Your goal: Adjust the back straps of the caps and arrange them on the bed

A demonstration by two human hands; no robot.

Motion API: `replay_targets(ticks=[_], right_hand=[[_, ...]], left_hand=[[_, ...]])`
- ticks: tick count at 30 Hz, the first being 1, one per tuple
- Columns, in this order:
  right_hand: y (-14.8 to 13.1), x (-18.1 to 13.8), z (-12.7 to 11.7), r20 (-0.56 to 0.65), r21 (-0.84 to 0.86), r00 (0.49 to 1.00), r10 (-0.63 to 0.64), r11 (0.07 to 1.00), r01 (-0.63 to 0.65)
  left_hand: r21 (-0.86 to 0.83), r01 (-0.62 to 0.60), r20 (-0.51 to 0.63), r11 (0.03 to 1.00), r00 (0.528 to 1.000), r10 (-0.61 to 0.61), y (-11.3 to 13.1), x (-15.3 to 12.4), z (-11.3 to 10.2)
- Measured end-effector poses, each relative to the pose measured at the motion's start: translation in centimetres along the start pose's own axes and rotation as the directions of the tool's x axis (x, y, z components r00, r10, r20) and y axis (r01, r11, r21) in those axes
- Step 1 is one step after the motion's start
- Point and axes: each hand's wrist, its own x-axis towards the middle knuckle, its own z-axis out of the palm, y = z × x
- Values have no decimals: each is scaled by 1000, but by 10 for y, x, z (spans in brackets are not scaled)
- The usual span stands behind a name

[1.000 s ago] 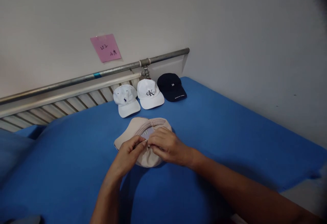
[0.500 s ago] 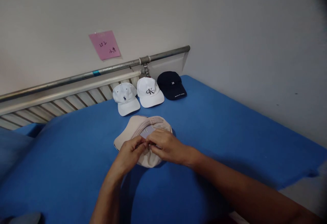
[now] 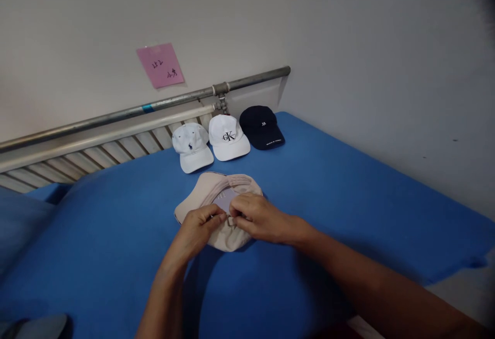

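Note:
A cream baseball cap [image 3: 195,194] lies on the blue bed sheet with its inside facing up and its brim pointing to the upper left. My left hand [image 3: 199,228] pinches the cap's near edge, by the back strap. Just to its right, my right hand [image 3: 257,218] is closed with thumb and fingers together on the same strap area. A small buckle seems to show between the two hands; the strap's end is mostly hidden by the fingers.
Behind stand a white cap with a small emblem [image 3: 193,148], a white cap with black letters [image 3: 230,140] and a black cap [image 3: 261,127]. A radiator [image 3: 116,148] and pipe [image 3: 174,100] run along the wall. Another cap's brim [image 3: 42,327] shows at the lower left.
My right hand has shifted slightly right, away from the left, opening a small gap where the buckle shows. The left hand keeps its pinch on the cap.

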Motion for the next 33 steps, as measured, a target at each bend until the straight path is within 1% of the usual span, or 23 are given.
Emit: replay_targets(ticks=[2, 4, 9, 12, 15, 18, 20, 22, 24, 27, 30, 32, 33], right_hand=[[0, 0, -3, 8, 52, 999, 35, 998, -35], [-1, 1, -4, 5, 72, 999, 42, 996, -42], [-1, 1, 4, -37, 54, 997, -62, 996, 64], [-1, 1, 7, -38, 43, 997, -69, 997, 71], [-2, 3, 5, -28, 80, 1000, -3, 997, 5], [-2, 4, 0, 18, 213, 992, 126, 969, -127], [-2, 4, -3, 53, 336, 979, 195, 920, -201], [-2, 4, -4, 84, 461, 967, 240, 851, -251], [-2, 4, -5, 118, 569, 952, 281, 767, -297], [-1, 3, -4, 164, 687, 926, 340, 634, -354], [2, 4, -6, 171, 796, 912, 373, 493, -351], [6, 4, -8, 156, 857, 903, 400, 400, -325], [7, 5, -9, 144, 877, 898, 416, 367, -311]], left_hand=[[-7, -9, 11, 1000, 1000, 9, 0, 0, -1], [-5, -18, 7, 1000, 1000, 18, 0, 1, 0], [24, -32, -9, 999, 999, 33, 0, 2, 1], [18, -43, 12, 999, 999, 42, 0, 1, 1], [-12, -31, 28, 999, 999, 31, 0, 0, -2], [-53, -17, 55, 998, 998, 20, 1, -2, -4], [-72, -8, 68, 997, 998, 13, 2, -3, -5], [-91, 3, 68, 996, 998, 3, 3, -4, -5], [-113, 11, 67, 993, 998, -3, 4, -5, -5], [-147, 19, 79, 989, 997, -7, 2, -5, -7], [-193, 25, 76, 981, 997, -10, -2, -6, -10], [-228, 32, 60, 973, 998, -19, -4, -7, -13], [-241, 33, 54, 970, 998, -20, -5, -7, -14]])
